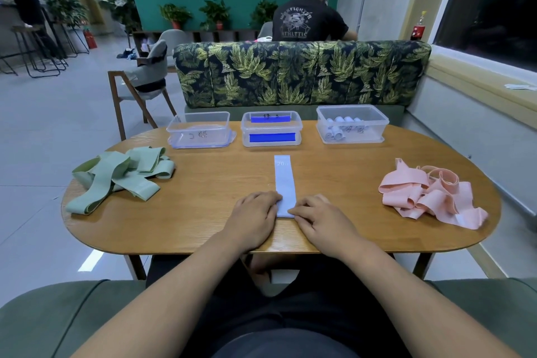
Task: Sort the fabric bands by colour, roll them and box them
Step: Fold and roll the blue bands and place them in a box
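Note:
A pale lilac-blue fabric band (284, 180) lies flat and straight down the middle of the wooden table (220, 229), its near end between my hands. My left hand (253, 219) and my right hand (322, 219) both pinch that near end with curled fingers. A heap of green bands (122, 176) lies at the left, a heap of pink bands (430, 193) at the right. Three clear plastic boxes stand at the far edge: the left box (199, 130) looks empty, the middle box (271, 128) carries blue labels, the right box (352, 124) holds several rolled pale bands.
A leaf-patterned bench back (302, 73) rises behind the table, with a person seated beyond it facing away. A wooden chair (142, 81) stands at the far left. A window sill and wall run along the right side.

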Available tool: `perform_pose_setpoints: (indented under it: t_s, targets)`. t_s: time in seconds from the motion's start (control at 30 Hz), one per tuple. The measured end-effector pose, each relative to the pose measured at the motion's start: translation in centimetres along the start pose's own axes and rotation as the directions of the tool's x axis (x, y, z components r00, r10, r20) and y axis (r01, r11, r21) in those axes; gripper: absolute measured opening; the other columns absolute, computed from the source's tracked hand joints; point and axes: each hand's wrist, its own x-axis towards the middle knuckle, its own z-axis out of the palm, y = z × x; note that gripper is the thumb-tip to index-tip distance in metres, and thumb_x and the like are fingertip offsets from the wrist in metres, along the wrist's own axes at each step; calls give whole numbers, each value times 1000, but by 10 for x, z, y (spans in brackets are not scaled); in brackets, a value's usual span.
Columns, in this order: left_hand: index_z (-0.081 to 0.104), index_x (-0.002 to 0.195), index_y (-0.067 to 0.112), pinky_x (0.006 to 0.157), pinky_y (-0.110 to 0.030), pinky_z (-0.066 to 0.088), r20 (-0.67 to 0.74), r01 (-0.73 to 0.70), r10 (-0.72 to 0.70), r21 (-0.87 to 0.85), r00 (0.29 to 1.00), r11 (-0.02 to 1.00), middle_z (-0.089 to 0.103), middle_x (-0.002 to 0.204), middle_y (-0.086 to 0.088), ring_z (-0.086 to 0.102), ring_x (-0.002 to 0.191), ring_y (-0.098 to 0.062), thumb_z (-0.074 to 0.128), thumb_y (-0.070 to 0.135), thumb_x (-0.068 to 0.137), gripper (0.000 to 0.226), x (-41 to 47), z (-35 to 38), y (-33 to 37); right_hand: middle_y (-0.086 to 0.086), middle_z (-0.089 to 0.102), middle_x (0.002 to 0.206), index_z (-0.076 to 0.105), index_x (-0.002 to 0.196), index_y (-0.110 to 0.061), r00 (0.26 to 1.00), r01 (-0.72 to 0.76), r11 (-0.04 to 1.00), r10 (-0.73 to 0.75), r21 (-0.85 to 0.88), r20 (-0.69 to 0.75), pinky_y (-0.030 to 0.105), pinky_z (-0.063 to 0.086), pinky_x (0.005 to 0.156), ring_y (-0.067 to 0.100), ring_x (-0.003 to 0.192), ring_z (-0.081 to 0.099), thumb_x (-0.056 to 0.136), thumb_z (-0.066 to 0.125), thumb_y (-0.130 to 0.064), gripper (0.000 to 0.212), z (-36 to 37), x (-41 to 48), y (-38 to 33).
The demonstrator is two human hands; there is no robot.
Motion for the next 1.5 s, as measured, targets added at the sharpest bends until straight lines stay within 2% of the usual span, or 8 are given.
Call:
perform_pose_setpoints:
  t_s: [0.2, 0.4, 0.63, 0.87, 1.07, 1.3, 1.4, 1.5]
  targets:
    - [58, 123, 42, 115, -37, 30, 2, 16, -16, -43, 1000, 999, 62, 130, 21, 46, 132, -6, 40, 48, 106, 26, 1, 1, -1, -13, 58, 139, 71, 133, -36, 998, -38, 995, 43, -91, 51, 39, 45, 106, 16, 127, 45, 107, 50, -37, 33, -2, 0, -2]
    - [61, 108, 38, 106, -38, 36, -35, 41, -43, -51, 998, 998, 67, 114, 20, 52, 120, -11, 46, 41, 103, 16, 4, 0, 6, -14, 50, 153, 60, 145, -37, 995, -38, 986, 53, -164, 87, 41, 41, 113, 17, 134, 41, 107, 43, -43, 41, -4, 2, -5]
    - [63, 101, 36, 102, -41, 38, -70, 64, -67, -42, 995, 997, 68, 112, 20, 55, 115, -12, 49, 40, 100, 15, 9, 1, 10, -10, 60, 125, 67, 131, -25, 990, 137, 987, -133, -85, 50, 36, 46, 102, 17, 116, 53, 97, 52, -14, 38, -5, -5, -4]
    - [62, 104, 37, 97, -40, 41, -140, 19, -28, -64, 990, 998, 64, 109, 21, 55, 112, -9, 50, 48, 104, 16, 6, 3, 6, -16, 61, 133, 64, 136, -30, 997, 21, 997, -15, -78, 71, 42, 48, 105, 15, 122, 52, 96, 47, -20, 44, -4, 1, -4]
    - [66, 113, 33, 95, -43, 50, -158, -199, 186, -72, 970, 977, 64, 111, 18, 56, 110, -14, 52, 29, 99, 21, -10, 5, 2, -22, 58, 140, 61, 140, -37, 992, -28, 991, 43, -129, 121, 40, 42, 109, 11, 128, 47, 97, 47, -22, 48, -8, 4, -4]
    - [72, 122, 33, 94, -41, 49, -138, -128, 143, 106, 980, 986, 67, 121, 16, 55, 119, -17, 56, 25, 95, 32, -8, 2, 6, -19, 58, 145, 55, 150, -34, 987, -128, 991, 130, -34, 91, 37, 38, 114, 10, 135, 43, 100, 48, -15, 54, -8, 7, -3]
    - [71, 127, 34, 96, -40, 46, -119, -100, 113, 111, 986, 989, 65, 128, 16, 50, 126, -15, 56, 25, 98, 35, -7, 2, 7, -15, 63, 138, 63, 139, -30, 990, -142, 989, 142, 35, 8, 36, 43, 112, 13, 132, 49, 96, 51, -6, 51, -7, 3, 0]
    - [69, 130, 37, 100, -41, 45, -101, -80, 91, 111, 991, 991, 62, 131, 16, 47, 131, -14, 54, 27, 99, 36, -6, 1, 6, -22, 61, 138, 63, 135, -38, 996, -89, 995, 91, -49, 23, 35, 43, 110, 9, 130, 50, 91, 50, -8, 55, -7, 2, -4]
